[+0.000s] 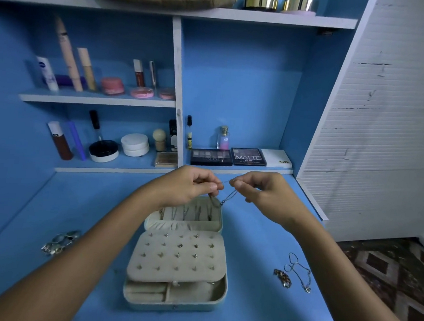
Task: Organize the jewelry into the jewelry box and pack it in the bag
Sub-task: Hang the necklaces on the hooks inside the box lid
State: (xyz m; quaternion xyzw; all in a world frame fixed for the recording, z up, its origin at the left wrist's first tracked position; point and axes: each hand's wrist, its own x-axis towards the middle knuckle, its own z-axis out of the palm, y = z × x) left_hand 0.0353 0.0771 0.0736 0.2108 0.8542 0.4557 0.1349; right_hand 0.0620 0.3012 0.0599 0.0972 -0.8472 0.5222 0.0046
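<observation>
While both hands hover above the open lid of the pale cream, rounded-rectangle fabric jewelry box [177,268], the head view shows a thin silver chain necklace [228,195] strung between them. Its short upper run lies nearly level from one pinch to the other, and a loop of it hangs down below and between the hands toward the lid's far edge. The left hand [191,186] has its fingers curled, thumb and forefinger nipping one end of the chain; the right hand [264,189] is curled likewise and pinches the other end (probably the clasp, though it is too small to tell). Neither hand is clearly nearer the box: the lid's row of necklace hooks [189,212] sits just beneath the left hand and below-left of the right, so my guess is the coming move is a short drop straight down onto a hook.

Well below and outward of the right hand, a thin silver bracelet chain [298,271] and a small patterned trinket [283,278] lie on the blue tabletop [258,314]. Below and outward of the left hand, beside that forearm, rests a cluster of silver rings [61,241].
</observation>
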